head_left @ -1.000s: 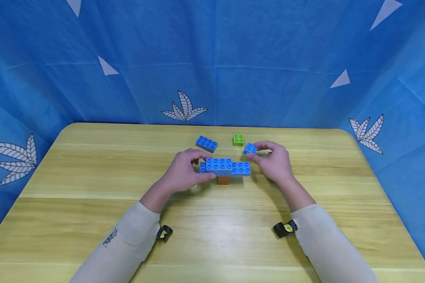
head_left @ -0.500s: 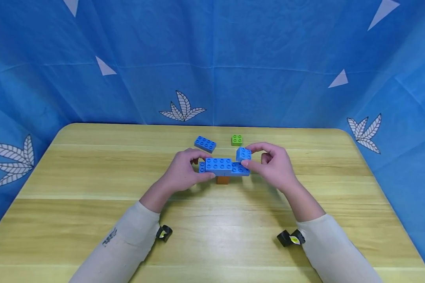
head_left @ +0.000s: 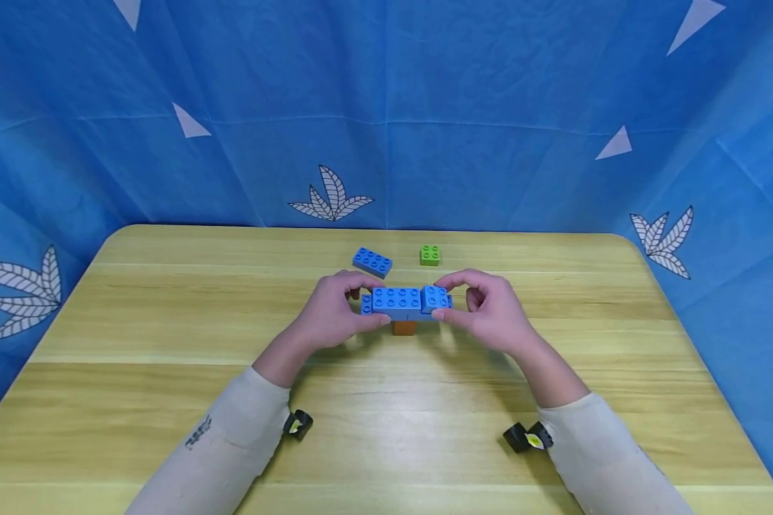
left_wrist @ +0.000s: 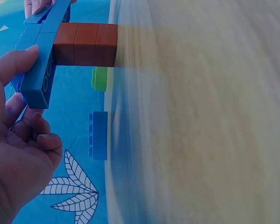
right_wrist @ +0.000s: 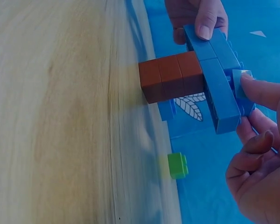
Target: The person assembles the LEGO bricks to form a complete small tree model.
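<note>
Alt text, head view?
A person's left hand grips a blue-and-brown brick build on a wooden table; the right hand pinches a small blue brick over its right end. Behind lie a loose blue brick and a green brick.

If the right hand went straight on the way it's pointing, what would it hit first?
Beyond the small blue brick the right hand already pinches, probably the longer blue brick beside it; whether any gap remains is hard to judge.

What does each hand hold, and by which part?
Left hand: long blue bar of plastic bricks, near its left end. Right hand: small square blue plastic brick, by front and back.
</note>
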### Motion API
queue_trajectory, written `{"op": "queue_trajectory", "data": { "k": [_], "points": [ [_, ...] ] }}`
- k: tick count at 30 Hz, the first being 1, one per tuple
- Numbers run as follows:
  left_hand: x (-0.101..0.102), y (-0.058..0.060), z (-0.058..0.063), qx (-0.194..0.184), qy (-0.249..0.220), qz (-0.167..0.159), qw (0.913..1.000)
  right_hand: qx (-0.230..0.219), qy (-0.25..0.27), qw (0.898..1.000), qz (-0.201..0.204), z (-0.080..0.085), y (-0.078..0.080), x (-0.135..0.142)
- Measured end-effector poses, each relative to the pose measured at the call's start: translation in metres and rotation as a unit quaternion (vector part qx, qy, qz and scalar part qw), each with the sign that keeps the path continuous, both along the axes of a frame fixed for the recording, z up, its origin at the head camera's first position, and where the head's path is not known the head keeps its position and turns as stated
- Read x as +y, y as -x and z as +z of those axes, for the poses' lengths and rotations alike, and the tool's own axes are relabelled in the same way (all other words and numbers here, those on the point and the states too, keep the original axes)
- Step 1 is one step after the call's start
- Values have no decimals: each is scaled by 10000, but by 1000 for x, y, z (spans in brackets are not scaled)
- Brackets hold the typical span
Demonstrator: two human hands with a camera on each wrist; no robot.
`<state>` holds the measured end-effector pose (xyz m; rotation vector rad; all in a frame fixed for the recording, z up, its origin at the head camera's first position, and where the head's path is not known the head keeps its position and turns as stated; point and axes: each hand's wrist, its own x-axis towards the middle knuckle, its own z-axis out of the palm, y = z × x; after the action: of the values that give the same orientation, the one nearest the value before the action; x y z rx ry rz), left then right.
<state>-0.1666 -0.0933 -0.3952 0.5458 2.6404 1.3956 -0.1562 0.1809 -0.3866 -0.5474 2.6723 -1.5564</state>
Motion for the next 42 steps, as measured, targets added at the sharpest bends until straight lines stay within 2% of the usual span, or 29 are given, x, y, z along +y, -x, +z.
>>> {"op": "queue_trajectory", "data": {
  "k": [5, 13, 22, 26, 29, 33, 36, 42],
  "points": [
    [1, 1, 0, -17, -38, -16, 10000, 232, 10, 9996, 134, 0, 1, -2],
    [2, -1, 2, -172, -167, 71, 9997, 734, -408, 9955, 444, -1, 3, -4],
    [3, -2, 2, -107, -194, 81, 9997, 849, -585, 9935, 486, -4, 2, -7],
    [3, -2, 2, -80, -101, 102, 9999, 776, -529, 9949, 360, -9, 2, -8],
    [2, -2, 3, -42, -12, 115, 9999, 579, -226, 9979, 167, -14, 0, -9],
    [1, -2, 3, 17, 61, 111, 9999, -4, 449, 9989, -97, -23, -4, -7],
    [1, -2, 3, 54, 82, 95, 9999, -323, 941, 9947, -270, -30, -7, -5],
    [0, -1, 2, 106, 146, 128, 9998, -449, 1767, 9824, -411, -44, -10, -5]
  ]
}}
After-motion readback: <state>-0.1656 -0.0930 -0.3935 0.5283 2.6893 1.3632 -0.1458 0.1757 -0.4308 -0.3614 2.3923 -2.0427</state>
